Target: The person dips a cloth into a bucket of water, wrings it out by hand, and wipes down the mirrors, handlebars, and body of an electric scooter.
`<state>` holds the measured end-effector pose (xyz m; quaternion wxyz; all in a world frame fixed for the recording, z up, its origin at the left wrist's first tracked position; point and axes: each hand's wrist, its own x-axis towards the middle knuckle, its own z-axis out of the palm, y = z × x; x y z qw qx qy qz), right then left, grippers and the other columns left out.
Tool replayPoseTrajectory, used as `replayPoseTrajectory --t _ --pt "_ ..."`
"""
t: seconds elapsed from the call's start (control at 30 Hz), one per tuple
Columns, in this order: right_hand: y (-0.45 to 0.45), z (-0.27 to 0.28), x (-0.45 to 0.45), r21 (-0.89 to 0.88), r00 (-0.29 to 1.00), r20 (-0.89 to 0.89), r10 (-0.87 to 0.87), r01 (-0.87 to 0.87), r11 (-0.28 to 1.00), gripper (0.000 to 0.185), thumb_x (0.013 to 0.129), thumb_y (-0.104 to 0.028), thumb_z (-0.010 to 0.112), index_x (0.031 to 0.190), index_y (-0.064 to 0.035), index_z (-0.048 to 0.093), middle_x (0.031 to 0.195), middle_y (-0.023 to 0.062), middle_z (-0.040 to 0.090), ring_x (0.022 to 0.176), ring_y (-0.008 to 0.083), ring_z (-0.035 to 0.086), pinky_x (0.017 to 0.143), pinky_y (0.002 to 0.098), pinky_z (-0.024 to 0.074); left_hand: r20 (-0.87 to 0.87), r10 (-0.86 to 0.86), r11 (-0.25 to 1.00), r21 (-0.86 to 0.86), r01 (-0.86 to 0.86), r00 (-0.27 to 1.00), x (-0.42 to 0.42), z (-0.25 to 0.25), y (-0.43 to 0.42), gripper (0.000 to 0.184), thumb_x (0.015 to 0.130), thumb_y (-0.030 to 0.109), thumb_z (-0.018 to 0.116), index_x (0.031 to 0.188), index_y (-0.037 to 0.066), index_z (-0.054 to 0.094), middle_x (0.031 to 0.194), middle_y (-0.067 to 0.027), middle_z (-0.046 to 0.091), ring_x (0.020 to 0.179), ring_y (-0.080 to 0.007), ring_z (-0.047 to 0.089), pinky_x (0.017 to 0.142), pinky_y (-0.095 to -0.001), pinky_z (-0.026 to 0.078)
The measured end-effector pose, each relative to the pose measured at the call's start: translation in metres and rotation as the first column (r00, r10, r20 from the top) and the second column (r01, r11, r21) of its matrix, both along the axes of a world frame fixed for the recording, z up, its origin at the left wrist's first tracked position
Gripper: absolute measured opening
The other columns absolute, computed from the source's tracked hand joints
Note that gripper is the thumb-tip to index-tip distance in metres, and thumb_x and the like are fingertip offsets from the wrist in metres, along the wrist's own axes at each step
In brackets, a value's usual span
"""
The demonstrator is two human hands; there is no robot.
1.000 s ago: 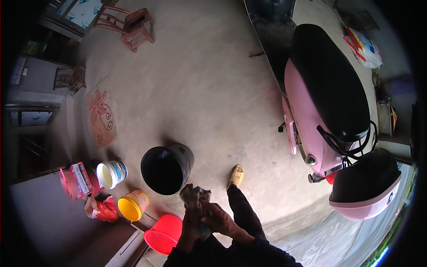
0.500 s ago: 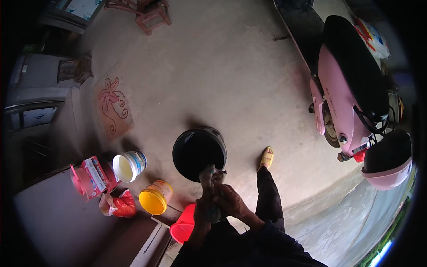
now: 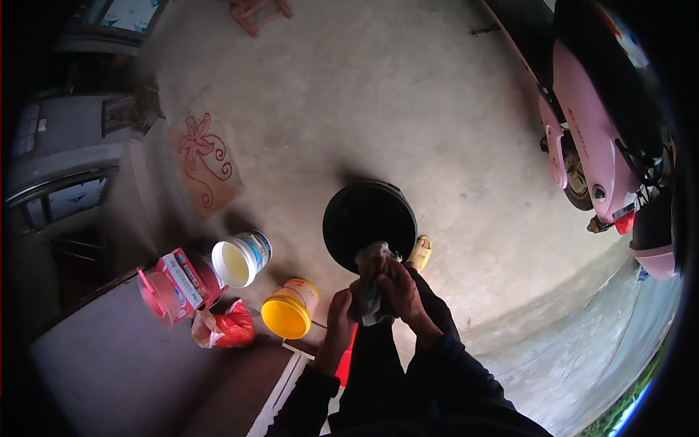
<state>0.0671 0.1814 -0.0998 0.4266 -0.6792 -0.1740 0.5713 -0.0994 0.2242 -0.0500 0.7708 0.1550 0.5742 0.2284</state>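
A bunched greyish cloth (image 3: 371, 273) with a teal patch is between my two hands, over the near rim of a black bucket (image 3: 412, 218). My right hand (image 3: 403, 293) has its fingers closed round the upper right side of the cloth. Lower on the left, my left hand (image 3: 339, 315) is against the side of the bundle, thumb up, its other fingers mostly hidden. The bucket stands upright on the floor, with a dark inside whose contents I cannot make out.
Left of me are a yellow bucket (image 3: 286, 318), a white bucket (image 3: 234, 263), a pink bucket (image 3: 154, 298) and a red plastic bag (image 3: 234, 328). A red bucket (image 3: 346, 364) is partly behind my left arm. A pink scooter (image 3: 593, 127) stands right; a stool (image 3: 251, 16) is far off.
The view has shifted, so the bucket now appears further right. My hands have moved apart somewhat; the left has slid down and left along the cloth, while the right keeps its grip.
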Motion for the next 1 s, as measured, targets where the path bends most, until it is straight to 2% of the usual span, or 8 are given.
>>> replayPoseTrajectory --t 0.17,0.37,0.5,0.63,0.7,0.83,0.9,1.0 --pt "0.005 -0.029 -0.018 0.023 0.995 0.088 -0.037 0.036 0.999 0.057 0.089 -0.025 0.070 0.140 -0.0089 0.050 0.122 0.0201 0.056 0.118 0.0350 0.056 0.100 0.0412 0.0460 0.161 -0.124 0.992 -0.018 0.129 0.979 0.016 -0.031 0.038 0.066 0.098 0.043 0.058 0.146 0.006 0.032 0.141 -0.0132 0.045 0.130 -0.0250 0.048 0.108 -0.0389 0.041" --pt "0.039 -0.082 -0.024 0.011 0.957 0.289 0.022 -0.027 1.000 0.062 0.080 -0.021 0.080 0.134 -0.0083 0.054 0.115 0.0156 0.058 0.110 0.0290 0.060 0.095 0.0372 0.0493 -0.348 -0.346 0.929 0.006 0.371 0.872 0.005 -0.093 0.057 0.055 0.092 0.035 0.068 0.132 0.000 0.052 0.124 -0.0154 0.058 0.116 -0.0217 0.057 0.099 -0.0341 0.045" --pt "0.060 -0.134 -0.020 -0.029 0.994 0.108 -0.005 0.008 1.000 0.056 0.076 -0.030 0.079 0.126 -0.0110 0.062 0.121 0.0144 0.059 0.114 0.0307 0.059 0.096 0.0389 0.0495 -0.477 -0.409 0.885 0.000 0.466 0.778 -0.007 -0.156 0.076 0.055 0.092 0.037 0.067 0.126 -0.004 0.054 0.118 -0.0160 0.060 0.110 -0.0215 0.058 0.097 -0.0333 0.045" --pt "0.061 -0.223 -0.038 -0.197 0.864 -0.250 -0.437 0.397 0.897 0.044 0.083 -0.026 0.075 0.123 -0.0113 0.065 0.112 0.0114 0.070 0.107 0.0243 0.067 0.090 0.0336 0.0522 -0.676 -0.479 0.715 0.069 0.696 0.559 -0.010 -0.212 0.085 0.048 0.095 0.031 0.063 0.124 -0.005 0.053 0.112 -0.0148 0.062 0.104 -0.0192 0.059 0.091 -0.0325 0.046" --pt "0.067 -0.255 -0.040 -0.185 0.965 0.034 -0.260 0.261 0.947 0.043 0.086 -0.030 0.073 0.124 -0.0115 0.065 0.111 0.0103 0.072 0.104 0.0214 0.068 0.088 0.0327 0.0533 -0.364 -0.467 0.856 0.041 0.515 0.806 -0.020 -0.250 0.091 0.041 0.095 0.021 0.063 0.125 -0.004 0.051 0.115 -0.0162 0.061 0.102 -0.0170 0.059 0.090 -0.0308 0.047" --pt "0.053 -0.356 -0.057 -0.557 0.779 0.422 0.463 -0.180 0.811 0.040 0.093 -0.031 0.061 0.128 -0.0113 0.059 0.112 0.0135 0.068 0.105 0.0269 0.065 0.095 0.0419 0.0513 -0.325 -0.526 0.848 -0.124 0.516 0.786 -0.025 -0.259 0.099 0.039 0.094 0.016 0.065 0.128 0.004 0.051 0.119 -0.0106 0.060 0.107 -0.0143 0.057 0.092 -0.0303 0.048" --pt "0.030 -0.400 -0.074 -0.723 0.603 0.379 0.702 -0.280 0.631 0.039 0.093 -0.030 0.062 0.127 -0.0113 0.060 0.113 0.0136 0.068 0.106 0.0267 0.065 0.096 0.0414 0.0504 -0.360 -0.474 0.879 -0.141 0.456 0.803 -0.029 -0.256 0.100 0.042 0.093 0.017 0.067 0.130 0.006 0.051 0.123 -0.0100 0.059 0.110 -0.0151 0.057 0.093 -0.0311 0.048" --pt "-0.015 -0.445 -0.096 -0.804 0.650 0.292 0.702 -0.230 0.548 0.038 0.093 -0.028 0.062 0.127 -0.0114 0.060 0.113 0.0136 0.068 0.107 0.0263 0.065 0.098 0.0407 0.0490 -0.337 -0.539 0.836 -0.108 0.537 0.772 -0.024 -0.232 0.114 0.043 0.092 0.013 0.067 0.130 0.002 0.048 0.130 -0.0145 0.054 0.114 -0.0188 0.055 0.098 -0.0321 0.046"
